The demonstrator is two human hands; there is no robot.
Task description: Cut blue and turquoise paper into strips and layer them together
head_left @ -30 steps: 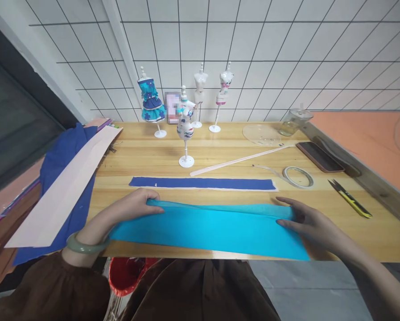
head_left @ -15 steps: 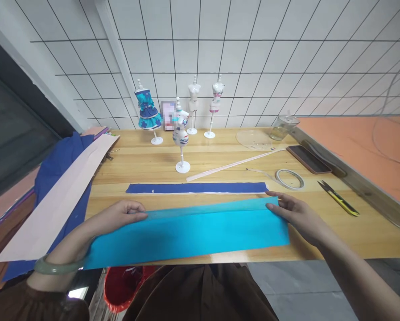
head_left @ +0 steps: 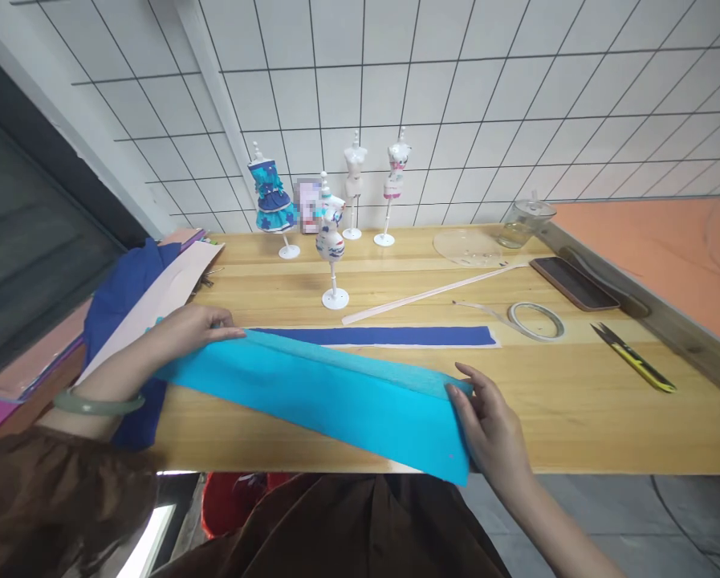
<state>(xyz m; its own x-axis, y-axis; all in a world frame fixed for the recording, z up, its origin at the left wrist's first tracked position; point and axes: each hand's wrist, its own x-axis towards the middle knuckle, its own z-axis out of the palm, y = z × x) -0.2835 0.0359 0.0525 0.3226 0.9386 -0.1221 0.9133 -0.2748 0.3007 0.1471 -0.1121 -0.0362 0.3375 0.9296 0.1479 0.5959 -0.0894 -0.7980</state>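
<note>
A long turquoise fabric strip (head_left: 335, 401) stretches between my two hands, its upper edge folded over. My left hand (head_left: 194, 327) pinches that folded edge toward the left end, thumb on top. At the right end my right hand (head_left: 486, 413) grips the corner between thumb and fingers. The strip slants, its right end lower and reaching the table's front edge. Just behind it lies a narrow dark blue strip (head_left: 396, 335) with a white border, partly covered by the turquoise fabric on the left.
Small dress forms stand at the back, one in a blue dress (head_left: 272, 201), another (head_left: 331, 241) nearer. A tape roll (head_left: 537, 321), thread snips (head_left: 633, 357), phone (head_left: 573, 282) and glass cup (head_left: 525, 223) sit on the right. Blue cloth (head_left: 124, 293) and pale pink fabric (head_left: 172, 281) lie left.
My left hand has moved up and away from me, and my right hand has come down and left. The turquoise strip has tilted, its right end now lower.
</note>
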